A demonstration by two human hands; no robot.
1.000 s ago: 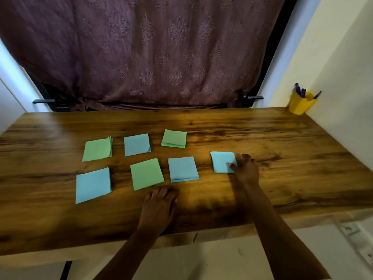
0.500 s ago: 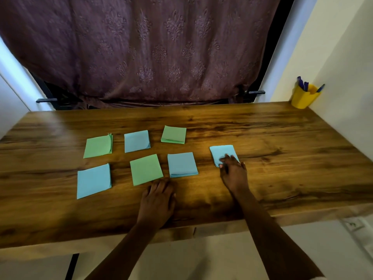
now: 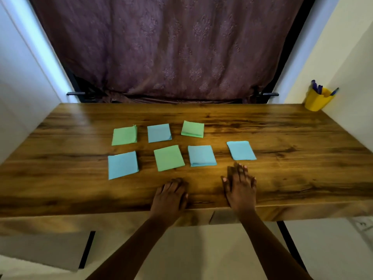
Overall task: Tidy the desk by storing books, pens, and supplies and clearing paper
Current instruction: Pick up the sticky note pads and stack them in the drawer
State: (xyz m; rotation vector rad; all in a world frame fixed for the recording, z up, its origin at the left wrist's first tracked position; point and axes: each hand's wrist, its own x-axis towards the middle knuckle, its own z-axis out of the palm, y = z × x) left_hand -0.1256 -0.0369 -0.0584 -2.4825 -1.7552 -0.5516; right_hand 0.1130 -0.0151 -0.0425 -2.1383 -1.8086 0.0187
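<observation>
Several folded paper squares lie in two rows on the wooden desk (image 3: 292, 158). The back row holds a green square (image 3: 124, 136), a blue one (image 3: 159, 132) and another green one (image 3: 192, 129). In the front row are a blue square (image 3: 123, 164), a green one (image 3: 169, 157), a blue one (image 3: 201, 156) and, furthest right, a blue square (image 3: 241, 150). My right hand (image 3: 240, 183) rests flat on the desk just in front of that last square, apart from it. Flat at the desk's front edge lies my left hand (image 3: 170, 196), holding nothing.
A yellow pen cup (image 3: 316, 100) with several blue pens stands at the desk's back right corner against the wall. A purple patterned curtain (image 3: 171, 47) hangs behind the desk. White walls close in on both sides.
My right hand has let go of the rightmost blue square and drawn back toward me, now lying flat on the desk. The left hand has stayed in place.
</observation>
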